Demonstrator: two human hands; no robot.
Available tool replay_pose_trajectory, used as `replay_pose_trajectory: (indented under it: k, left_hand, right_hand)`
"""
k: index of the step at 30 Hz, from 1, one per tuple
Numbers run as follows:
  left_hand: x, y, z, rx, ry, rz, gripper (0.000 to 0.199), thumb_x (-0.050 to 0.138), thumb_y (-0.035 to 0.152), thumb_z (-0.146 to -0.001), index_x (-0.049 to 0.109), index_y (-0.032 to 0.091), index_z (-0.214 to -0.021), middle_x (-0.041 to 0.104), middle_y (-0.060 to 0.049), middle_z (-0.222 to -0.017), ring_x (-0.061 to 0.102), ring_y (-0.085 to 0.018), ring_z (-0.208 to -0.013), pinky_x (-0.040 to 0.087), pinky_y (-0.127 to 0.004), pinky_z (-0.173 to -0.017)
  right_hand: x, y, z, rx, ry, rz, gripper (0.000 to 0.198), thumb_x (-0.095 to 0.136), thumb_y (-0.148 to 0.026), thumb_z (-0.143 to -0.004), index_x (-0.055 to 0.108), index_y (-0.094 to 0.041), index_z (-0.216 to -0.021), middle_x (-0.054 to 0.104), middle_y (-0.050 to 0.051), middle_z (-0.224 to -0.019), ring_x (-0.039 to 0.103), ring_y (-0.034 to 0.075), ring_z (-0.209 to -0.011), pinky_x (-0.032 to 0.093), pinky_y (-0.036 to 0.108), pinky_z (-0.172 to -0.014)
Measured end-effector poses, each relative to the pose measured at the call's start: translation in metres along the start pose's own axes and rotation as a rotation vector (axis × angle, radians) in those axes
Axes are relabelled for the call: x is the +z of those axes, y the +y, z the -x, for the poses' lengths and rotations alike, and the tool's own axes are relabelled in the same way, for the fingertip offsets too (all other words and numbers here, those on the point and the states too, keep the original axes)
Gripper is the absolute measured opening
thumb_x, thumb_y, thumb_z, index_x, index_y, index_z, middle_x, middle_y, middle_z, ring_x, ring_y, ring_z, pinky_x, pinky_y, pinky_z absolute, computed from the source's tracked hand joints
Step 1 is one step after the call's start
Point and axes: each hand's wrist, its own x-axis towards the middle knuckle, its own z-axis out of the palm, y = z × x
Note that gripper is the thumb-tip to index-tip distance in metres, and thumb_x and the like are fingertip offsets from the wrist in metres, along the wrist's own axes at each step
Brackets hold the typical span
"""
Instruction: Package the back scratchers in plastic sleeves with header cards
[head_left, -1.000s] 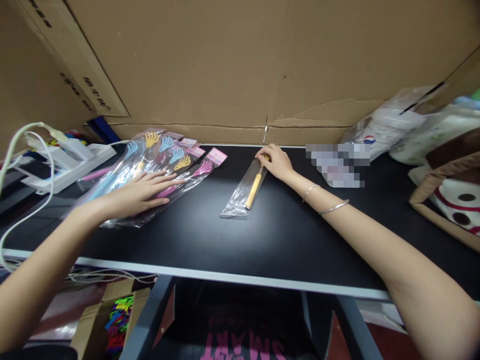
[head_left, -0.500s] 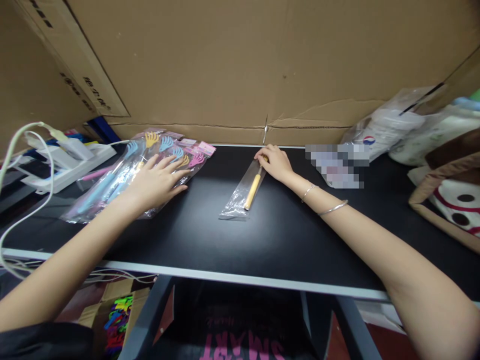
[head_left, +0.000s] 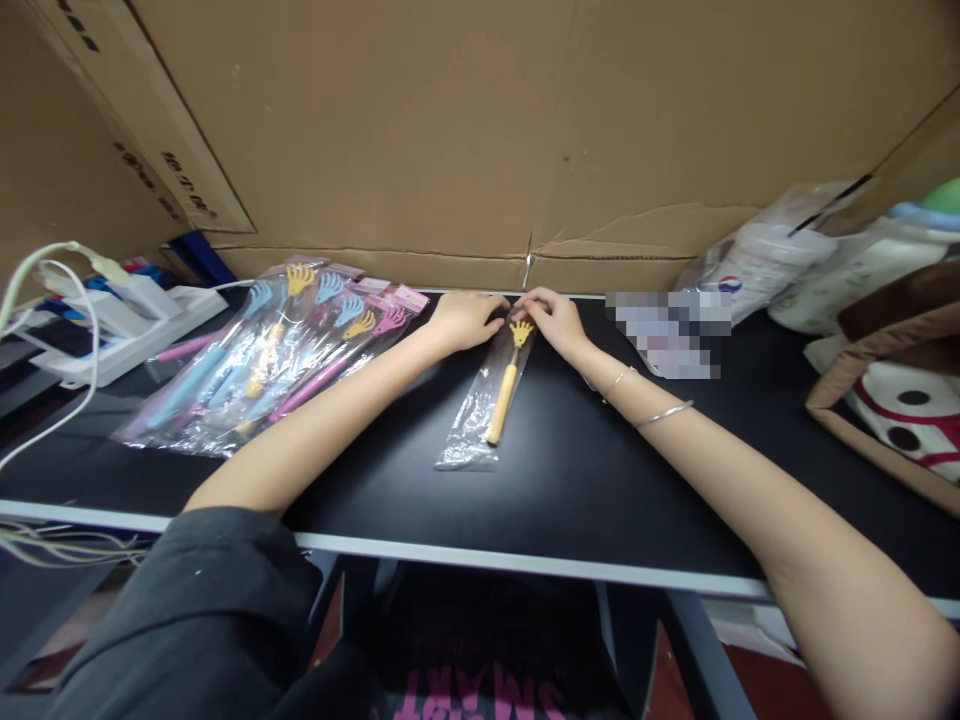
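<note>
A yellow back scratcher (head_left: 504, 395) with a hand-shaped head lies in a clear plastic bag (head_left: 466, 440) in the middle of the black table, its head pointing to the back. My left hand (head_left: 466, 320) is closed at the left of the bag's top end, its fingertips bunched there. Opposite it, my right hand (head_left: 553, 322) pinches the same end from the right. Exactly how the film sits between the fingers is partly hidden. To the left of my left hand lies a pile of bagged back scratchers (head_left: 285, 350) in blue, yellow and pink.
A white power strip (head_left: 135, 340) with plugs and cables stands at the left. A bagged cup (head_left: 772, 260), a blurred-out packet (head_left: 664, 335) and a brown-handled bag (head_left: 900, 400) occupy the right. A cardboard wall (head_left: 450, 130) closes off the back; the table's pale edge (head_left: 487, 560) runs along the front.
My left hand has moved right from the pile to the single bag's top end. The yellow back scratcher has shifted slightly toward me, and its head now shows between my hands.
</note>
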Motion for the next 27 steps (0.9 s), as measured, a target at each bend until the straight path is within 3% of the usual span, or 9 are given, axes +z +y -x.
replay_pose_trajectory:
  k: [5,11,15,22,27]
  left_hand:
    - [0.006,0.008,-0.017,-0.026,-0.055,0.016,0.048,0.037,0.038,-0.101,0.058,0.019,-0.14,0.069,-0.014,-0.133,0.065,-0.034,-0.125,0.051,-0.044,-0.098]
    - [0.002,-0.003,-0.021,0.067,-0.126,0.056,0.048,0.038,0.03,-0.1,0.053,0.02,-0.145,0.06,-0.01,-0.147,0.059,-0.03,-0.133,0.048,-0.042,-0.106]
    - [0.002,-0.009,-0.021,0.099,-0.144,0.071,0.048,0.043,0.043,-0.101,0.053,0.025,-0.144,0.06,-0.006,-0.147,0.059,-0.027,-0.132,0.047,-0.037,-0.106]
    - [0.017,-0.012,-0.02,0.096,0.013,0.138,0.035,0.052,0.041,-0.097,0.067,0.022,-0.123,0.068,-0.009,-0.129,0.061,-0.025,-0.124,0.047,-0.033,-0.098]
    - [0.027,-0.009,-0.017,0.088,0.093,0.129,0.033,0.045,0.037,-0.101,0.067,0.019,-0.118,0.069,-0.01,-0.123,0.061,-0.024,-0.12,0.046,-0.032,-0.094]
  right_hand:
    - [-0.002,-0.004,-0.001,0.082,-0.026,-0.174,0.013,0.055,-0.022,-0.088,0.067,-0.02,-0.084,0.074,-0.001,-0.069,0.074,0.018,-0.076,0.054,0.032,-0.083]
    - [-0.004,-0.013,0.0,0.127,-0.096,-0.315,0.012,0.058,-0.019,-0.09,0.066,-0.02,-0.081,0.069,-0.001,-0.059,0.071,0.016,-0.064,0.055,0.029,-0.077]
    - [-0.004,-0.013,0.002,0.133,-0.135,-0.357,0.006,0.065,-0.023,-0.087,0.065,-0.021,-0.081,0.068,-0.002,-0.058,0.069,0.015,-0.06,0.056,0.029,-0.074]
    - [-0.003,-0.009,0.001,0.105,-0.144,-0.347,0.009,0.069,-0.03,-0.083,0.066,-0.022,-0.079,0.069,-0.003,-0.058,0.068,0.014,-0.059,0.058,0.03,-0.073]
    - [-0.002,-0.016,-0.001,0.156,-0.136,-0.339,0.009,0.066,-0.02,-0.086,0.066,-0.02,-0.077,0.067,-0.002,-0.055,0.066,0.013,-0.056,0.057,0.027,-0.068]
